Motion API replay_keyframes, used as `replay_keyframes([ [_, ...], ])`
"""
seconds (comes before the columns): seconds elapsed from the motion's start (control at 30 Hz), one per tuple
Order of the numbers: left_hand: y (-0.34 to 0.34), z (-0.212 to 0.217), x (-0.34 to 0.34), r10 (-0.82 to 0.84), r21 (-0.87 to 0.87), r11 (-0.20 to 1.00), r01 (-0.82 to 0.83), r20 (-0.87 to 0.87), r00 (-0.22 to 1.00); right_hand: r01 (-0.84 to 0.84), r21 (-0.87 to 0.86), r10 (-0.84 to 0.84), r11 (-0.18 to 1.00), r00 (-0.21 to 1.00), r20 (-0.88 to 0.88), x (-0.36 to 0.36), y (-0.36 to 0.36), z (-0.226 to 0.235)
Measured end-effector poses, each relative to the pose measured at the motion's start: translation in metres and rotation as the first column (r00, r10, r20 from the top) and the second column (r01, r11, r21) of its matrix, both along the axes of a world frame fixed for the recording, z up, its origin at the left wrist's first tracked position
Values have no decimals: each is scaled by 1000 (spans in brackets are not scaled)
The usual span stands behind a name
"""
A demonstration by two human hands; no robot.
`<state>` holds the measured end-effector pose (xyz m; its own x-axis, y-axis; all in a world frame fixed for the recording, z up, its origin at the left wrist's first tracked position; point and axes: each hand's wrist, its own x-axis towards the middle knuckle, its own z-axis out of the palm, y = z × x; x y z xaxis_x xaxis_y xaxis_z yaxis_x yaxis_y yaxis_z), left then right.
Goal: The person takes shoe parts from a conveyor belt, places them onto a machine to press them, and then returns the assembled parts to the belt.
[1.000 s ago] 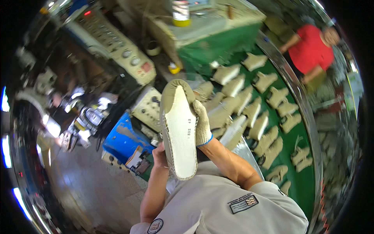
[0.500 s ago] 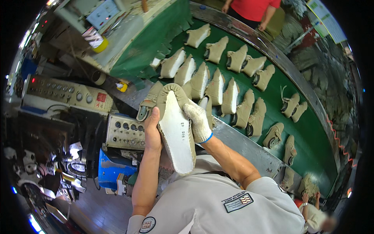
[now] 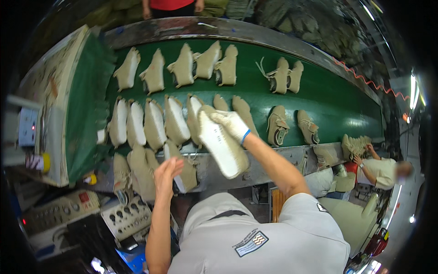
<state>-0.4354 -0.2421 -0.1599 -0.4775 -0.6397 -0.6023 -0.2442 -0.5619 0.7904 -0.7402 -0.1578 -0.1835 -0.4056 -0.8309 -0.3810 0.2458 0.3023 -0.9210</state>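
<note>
One beige shoe (image 3: 223, 150), white underside showing, gripped at its far end by the gloved right hand (image 3: 232, 125); bare left hand (image 3: 167, 172) apart from it, fingers extended, near a second shoe (image 3: 187, 175); rowed shoes (image 3: 155, 122) on a green surface (image 3: 335, 107) beyond both hands.

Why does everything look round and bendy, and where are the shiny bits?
Head view: a fisheye lens makes the green table's far rim look bowed, and the corners go black; head view: pale glare lies on the table's right part, and a tube light at right glows white.
</note>
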Motion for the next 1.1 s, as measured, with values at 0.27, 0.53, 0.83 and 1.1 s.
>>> replay_keyframes([
  [0.27,-12,-38,19,-18,30,999,11,237,971,242,757,495,606,631,-598,-257,-18,-93],
  [0.53,-19,-77,15,-55,132,991,16,300,952,525,224,-412,821,817,-403,-295,-145,-289],
  [0.83,-8,-61,51,113,132,978,-160,311,944,341,-150,-154,928,718,678,-169,-62,-180],
  [1.1,-69,37,68,211,-264,945,-193,41,977,186,-273,247,944,150,957,128,-34,-187],
])
